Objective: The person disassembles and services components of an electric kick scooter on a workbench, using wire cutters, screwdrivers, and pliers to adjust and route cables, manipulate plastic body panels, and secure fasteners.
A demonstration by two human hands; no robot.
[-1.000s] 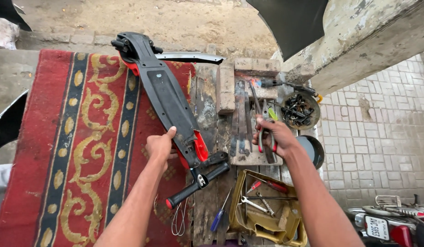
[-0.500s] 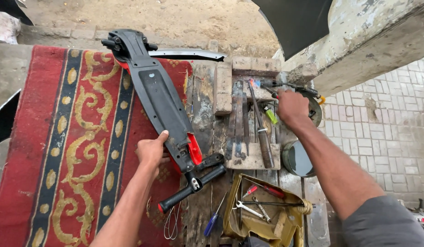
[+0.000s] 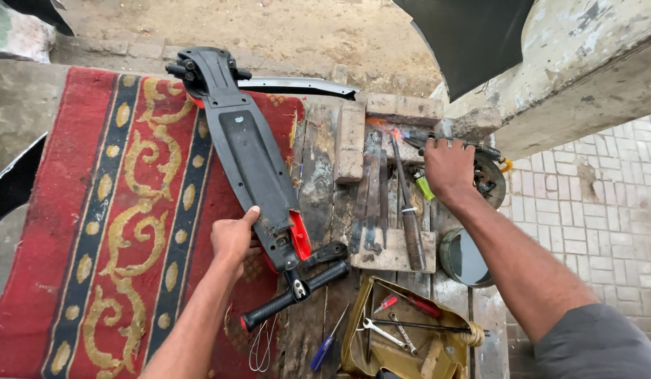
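The left hand [image 3: 233, 238] clasps the edge of the black scooter panel [image 3: 250, 154], which lies diagonally across the red carpet [image 3: 94, 210]. The right hand [image 3: 448, 167] rests, fingers curled, on tools at the table's [image 3: 318, 161] far edge; what its grip pinches cannot be told.

Even, soft daylight, outdoors; no hard shadows. Faint shade lies under the black scooter deck [image 3: 252, 158] on the red carpet [image 3: 94, 210]. Weak sheen on the round mirror [image 3: 466, 258]. Focus is sharp across the centre. Wide-angle bend shows at the frame edges; the paved floor [image 3: 606, 203] at right curves.
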